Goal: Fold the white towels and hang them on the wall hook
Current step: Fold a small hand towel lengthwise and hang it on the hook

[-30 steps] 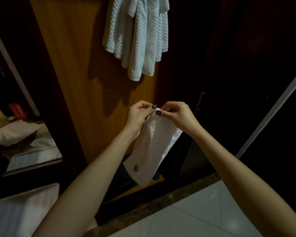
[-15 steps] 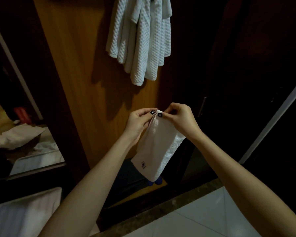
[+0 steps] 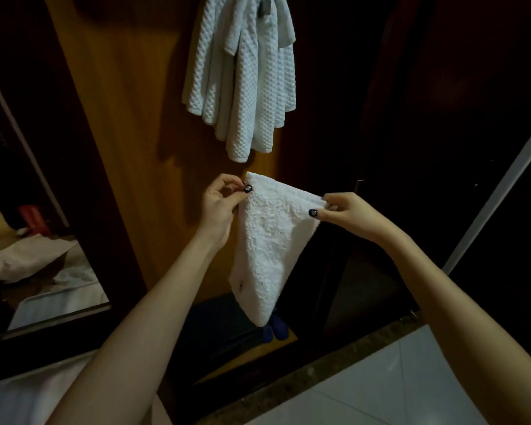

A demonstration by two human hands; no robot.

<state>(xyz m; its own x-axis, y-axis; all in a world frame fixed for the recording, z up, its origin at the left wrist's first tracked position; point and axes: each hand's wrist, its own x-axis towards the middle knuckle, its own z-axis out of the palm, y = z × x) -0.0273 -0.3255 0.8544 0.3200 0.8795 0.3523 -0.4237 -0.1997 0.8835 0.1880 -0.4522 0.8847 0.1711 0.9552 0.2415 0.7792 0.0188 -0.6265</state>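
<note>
- At far left, crumpled white cloths (image 3: 22, 259) lie in a dim area beside the orange-brown wooden wall panel (image 3: 129, 118)
- High on that panel, a bunch of pale waffle-weave towels (image 3: 242, 87) hangs from a small metal hook (image 3: 265, 7) and throws its shadow to the left
- Just below the bunch, the left hand (image 3: 219, 204) pinches the upper left corner of a white terry towel (image 3: 270, 246), thumb and fingertips closed on the cloth, a dark-painted nail showing
- The white terry towel is held in the air in front of the panel, under the hanging bunch and not touching it; its top edge runs taut between both hands, sloping down to the right, and the cloth narrows to a point at the bottom
- A small dark emblem (image 3: 240, 286) sits near its lower left edge
- Two dark blue rounded objects (image 3: 276, 331), too dim to identify, show behind the lower tip
- The right hand (image 3: 350, 213) pinches the upper right corner, thumb over fingers, before a dark cabinet door (image 3: 442, 133)
- At lower right, glossy white floor tiles (image 3: 380, 388) meet a speckled stone threshold (image 3: 288, 384)
</note>
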